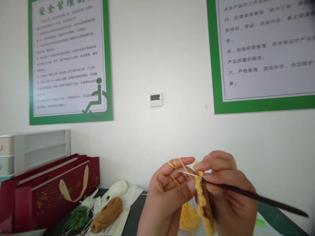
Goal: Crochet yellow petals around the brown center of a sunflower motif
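My left hand (169, 186) is closed, its thumb and fingers pinching the left edge of a yellow and brown crocheted piece (202, 203). Yellow yarn (181, 162) loops round its raised index finger. My right hand (228, 193) holds a crochet hook (261, 197) with a dark handle; its fingers also touch the top of the piece. The hook's metal tip points left, beside the strand of yarn, and its shaft passes at the edge of the piece. Below the hands lies a yellow yarn ball (189, 218), partly hidden by them.
Brown yarn (108, 214), green yarn (76, 217) and white yarn (118, 189) lie on the dark table at the left. Red gift bags (56, 196) stand beside them, with a drawer unit (46, 144) behind. A green mat (278, 218) is at the right.
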`<action>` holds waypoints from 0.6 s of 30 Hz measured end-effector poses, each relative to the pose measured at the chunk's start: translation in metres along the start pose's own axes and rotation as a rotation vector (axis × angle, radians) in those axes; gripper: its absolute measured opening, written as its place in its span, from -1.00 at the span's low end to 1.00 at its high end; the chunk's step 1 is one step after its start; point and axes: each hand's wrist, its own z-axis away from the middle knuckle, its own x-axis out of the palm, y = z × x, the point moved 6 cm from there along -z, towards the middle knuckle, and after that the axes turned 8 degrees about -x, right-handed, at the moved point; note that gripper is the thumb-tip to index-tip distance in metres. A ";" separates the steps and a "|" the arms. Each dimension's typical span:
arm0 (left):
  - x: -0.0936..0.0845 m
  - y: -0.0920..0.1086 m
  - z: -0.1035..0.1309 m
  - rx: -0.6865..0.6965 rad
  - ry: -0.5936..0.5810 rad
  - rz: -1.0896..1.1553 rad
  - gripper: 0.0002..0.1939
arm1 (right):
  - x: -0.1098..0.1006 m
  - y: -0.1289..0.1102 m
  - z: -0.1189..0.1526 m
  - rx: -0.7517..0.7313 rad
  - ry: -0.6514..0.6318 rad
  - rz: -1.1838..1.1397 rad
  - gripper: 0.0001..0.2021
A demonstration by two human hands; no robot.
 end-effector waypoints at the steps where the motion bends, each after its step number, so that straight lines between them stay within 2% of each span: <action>1: -0.001 0.002 0.000 0.046 0.016 -0.016 -0.69 | 0.003 0.002 -0.003 0.012 -0.059 -0.043 -0.93; 3: -0.002 0.004 0.002 0.119 0.041 -0.055 -0.76 | 0.005 0.002 -0.007 0.008 -0.106 -0.121 -0.95; 6: -0.002 0.003 0.002 0.143 0.022 -0.085 -0.75 | 0.005 0.003 -0.008 0.045 -0.067 -0.203 -0.95; 11: -0.006 0.006 0.003 0.126 0.016 -0.077 -0.67 | 0.010 0.012 0.005 0.294 0.055 -0.411 -0.95; 12: -0.006 0.007 0.003 0.131 0.028 -0.086 -0.62 | 0.012 0.014 0.008 0.349 0.069 -0.454 -0.94; 16: -0.006 0.013 0.006 0.148 0.073 -0.130 -0.06 | 0.015 0.019 0.013 0.455 0.078 -0.556 -0.92; 18: -0.005 0.015 0.008 0.154 0.082 -0.142 -0.03 | 0.016 0.021 0.013 0.475 0.074 -0.576 -0.90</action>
